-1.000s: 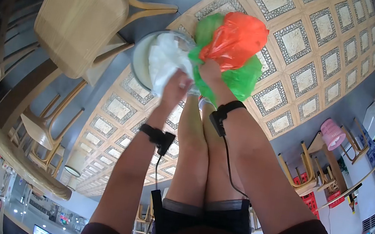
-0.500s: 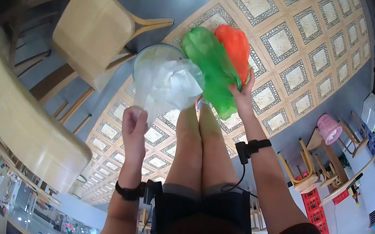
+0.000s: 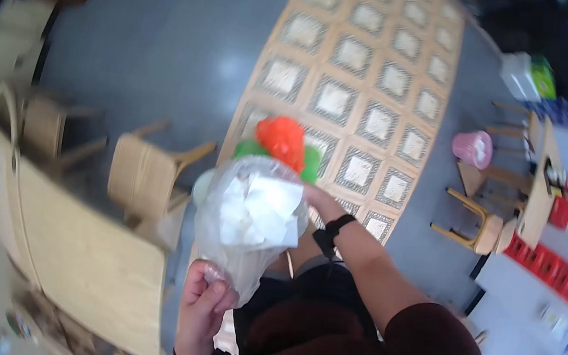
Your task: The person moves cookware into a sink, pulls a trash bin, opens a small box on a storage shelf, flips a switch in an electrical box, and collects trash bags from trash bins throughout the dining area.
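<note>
My left hand (image 3: 206, 298) is closed on the bunched edge of a clear plastic bag (image 3: 214, 229). Crumpled white paper (image 3: 260, 211) fills the bag, which hangs in front of my body. Most of my right hand (image 3: 312, 195) is hidden behind the bag's right side. Just past that hand are a green plastic bag (image 3: 310, 163) and an orange plastic bag (image 3: 281, 140), bunched together, with the clear bag covering part of the green one. A pale round bin (image 3: 202, 187) shows only a sliver to the left of the clear bag.
A wooden chair (image 3: 145, 175) and a long wooden table (image 3: 89, 251) stand on the left. At the right are a pink wastebasket (image 3: 473, 148), a wooden stool (image 3: 471, 224) and red crates (image 3: 548, 268). Patterned tiles (image 3: 332, 100) run down the middle of the floor.
The clear bag with the paper has risen off the bin, towards me, gripped by my left hand. The green and orange bags now sit behind it. My view has turned.
</note>
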Tool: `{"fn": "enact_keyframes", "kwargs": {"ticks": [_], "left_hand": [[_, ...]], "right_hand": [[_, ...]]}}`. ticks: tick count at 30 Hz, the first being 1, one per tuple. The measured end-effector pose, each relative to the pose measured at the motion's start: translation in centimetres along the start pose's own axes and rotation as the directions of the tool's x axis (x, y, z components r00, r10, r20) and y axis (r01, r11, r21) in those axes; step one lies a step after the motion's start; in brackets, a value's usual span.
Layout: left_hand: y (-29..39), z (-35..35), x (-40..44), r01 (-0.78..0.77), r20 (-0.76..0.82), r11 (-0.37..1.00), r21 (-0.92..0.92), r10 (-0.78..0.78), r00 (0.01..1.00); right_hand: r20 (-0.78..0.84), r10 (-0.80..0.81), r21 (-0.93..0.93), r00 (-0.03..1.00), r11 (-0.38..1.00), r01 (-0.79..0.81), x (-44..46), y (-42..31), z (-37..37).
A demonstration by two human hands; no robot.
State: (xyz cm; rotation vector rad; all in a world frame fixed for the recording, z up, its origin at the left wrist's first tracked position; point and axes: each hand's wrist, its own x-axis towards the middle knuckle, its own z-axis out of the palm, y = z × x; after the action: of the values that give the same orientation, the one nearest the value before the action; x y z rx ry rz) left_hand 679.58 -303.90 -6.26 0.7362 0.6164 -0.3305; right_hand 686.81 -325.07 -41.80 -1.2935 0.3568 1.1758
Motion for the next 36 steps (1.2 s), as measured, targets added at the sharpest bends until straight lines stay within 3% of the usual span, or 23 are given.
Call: {"fn": "enact_keyframes", "kwargs": {"ticks": [3,4,7,8,11,12,13,15,19,20,23,27,29,31,33,36], "left_hand": [[0.8,4.7,0.7,0.054,0.162,0.997,0.056,-0.062,0.985],[0.6,6.4,1.4,0.091,0.201,0.994,0.064,-0.102,0.974],[-0.4,12.9,3.6,0.153,0.309,0.97,0.187,-0.205,0.929],[-0.7,14.8,4.3,0.154,0.324,0.96,0.236,-0.227,0.918],[0.1,19.1,4.1,0.079,0.374,0.936,0.343,-0.214,0.903],[0.4,21.0,4.3,0.063,0.375,0.928,0.367,-0.209,0.903],[0.7,22.7,4.2,0.051,0.356,0.915,0.4,-0.206,0.912],[0.5,27.5,4.4,0.057,0.384,0.923,0.38,-0.214,0.898],[-1.0,34.5,4.7,0.069,0.406,0.92,0.385,-0.236,0.883],[-1.5,36.8,5.3,0.057,0.395,0.907,0.417,-0.237,0.887],[-2.5,41.5,7.1,-0.125,0.334,0.8,0.586,-0.098,0.938],[-5.7,44.0,16.1,-0.275,0.276,0.43,0.86,0.061,0.959],[-9.6,45.9,20.6,-0.111,0.141,0.418,0.901,-0.041,0.989],[-15.5,48.0,26.3,-0.04,0.125,0.416,0.908,-0.179,0.976],[-22.4,52.1,31.2,0.055,0.156,0.429,0.901,-0.441,0.884],[-32.0,59.8,36.1,0.246,0.217,0.549,0.798,-0.644,0.733]], "right_hand": [[0.014,-0.075,0.213,0.997,0.974,0.071,-6.0,-3.5,-3.0],[0.074,-0.15,0.388,0.986,0.915,0.11,-11.5,-8.4,-2.9],[-0.082,-0.267,0.194,0.96,0.941,0.278,-17.7,-11.0,-7.1],[-0.226,-0.322,0.154,0.919,0.92,0.361,-18.4,-10.6,-8.9],[-0.417,-0.285,0.245,0.863,0.879,0.409,-25.4,-12.5,-10.4],[-0.446,-0.324,0.106,0.834,0.906,0.409,-25.8,-12.2,-12.0],[-0.356,-0.469,0.24,0.809,0.79,0.564,-28.0,-13.2,-12.5],[-0.246,-0.372,0.267,0.895,0.862,0.431,-31.0,-16.9,-13.9],[-0.349,-0.359,0.21,0.866,0.871,0.445,-28.8,-16.8,-18.2],[-0.437,-0.389,0.176,0.811,0.847,0.501,-27.7,-16.3,-21.2],[-0.479,-0.413,0.26,0.774,0.776,0.575,-30.7,-16.3,-29.4],[-0.666,-0.38,0.171,0.642,0.76,0.628,-34.6,-18.3,-37.5],[-0.784,-0.374,-0.079,0.496,0.852,0.517,-36.1,-19.9,-39.4],[-0.856,-0.423,-0.312,0.298,0.881,0.356,-37.4,-21.8,-42.0],[-0.818,-0.487,-0.428,0.307,0.871,0.243,-39.6,-23.8,-44.8],[-0.812,-0.456,-0.499,0.364,0.866,-0.028,-43.9,-27.8,-48.3]]}}
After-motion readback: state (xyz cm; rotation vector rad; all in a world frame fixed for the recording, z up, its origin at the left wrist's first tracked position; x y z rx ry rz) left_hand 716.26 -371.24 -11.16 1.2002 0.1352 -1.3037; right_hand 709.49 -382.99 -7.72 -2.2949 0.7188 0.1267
